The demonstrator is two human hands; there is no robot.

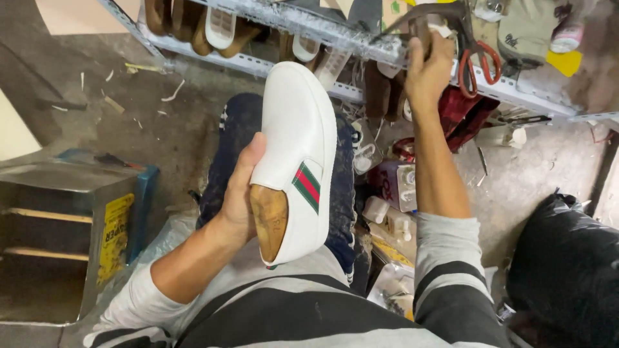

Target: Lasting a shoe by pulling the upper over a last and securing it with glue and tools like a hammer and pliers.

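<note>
While the left hand (pixel 240 193) clasps the white shoe (pixel 298 154) at frame centre, right hand (pixel 425 67), fingers closed round a tool handle (pixel 422 29) at upper-right shelf (pixel 322 29), leaves shoe one-handed; it may slip.

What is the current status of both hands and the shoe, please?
Left hand grips white shoe over lap. Right hand up at shelf, gripping a tool there. Nothing blocking.
</note>
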